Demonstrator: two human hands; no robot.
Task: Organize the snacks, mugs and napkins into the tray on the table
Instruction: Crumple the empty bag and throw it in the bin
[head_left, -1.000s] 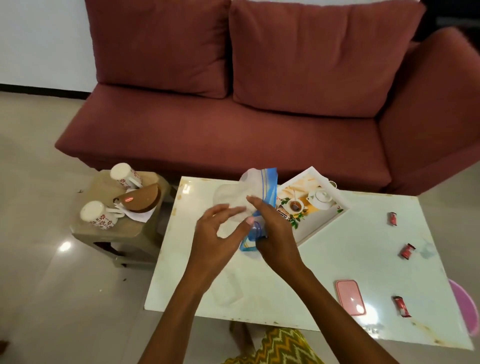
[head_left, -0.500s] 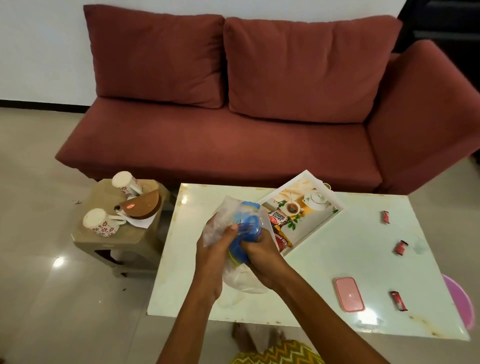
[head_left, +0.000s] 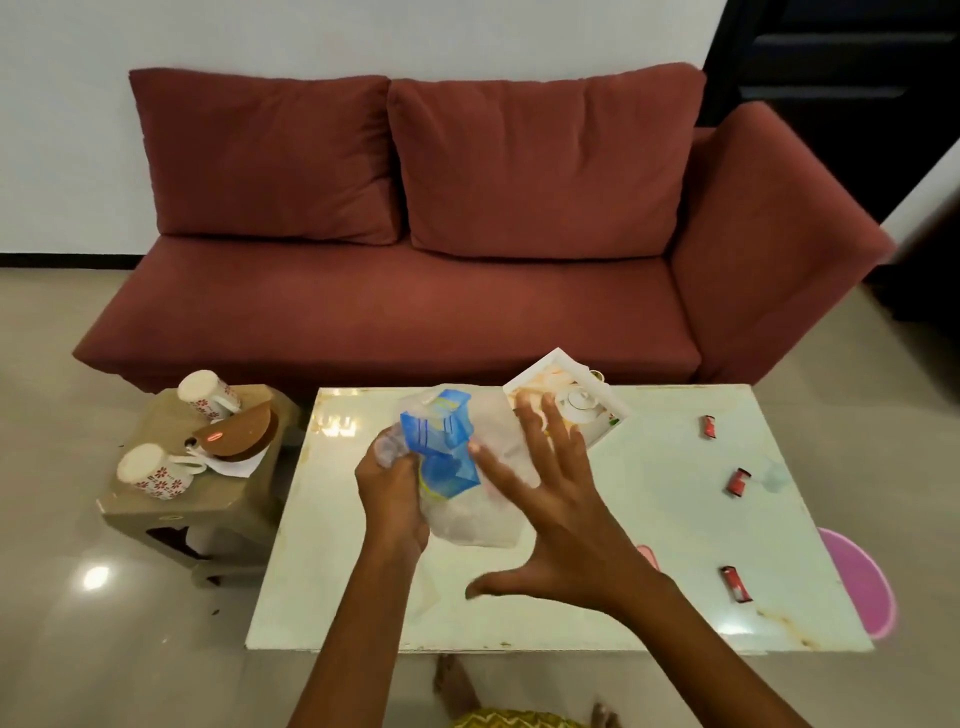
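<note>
Writing: none readable; your clear plastic bag shows only blue print, the three red snack packets are too small to read.
Hidden: your right hand covers part of the tray and a pink item behind the wrist.
Fingers: your left hand is clenched on the bag's corner above the table; right fingers are splayed wide, holding nothing.
Mugs: two mugs lie on the side stool, well apart from the tray.

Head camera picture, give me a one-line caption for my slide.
Left hand grips a crumpled plastic bag above the table; right hand spread open beside it, tray behind.
</note>
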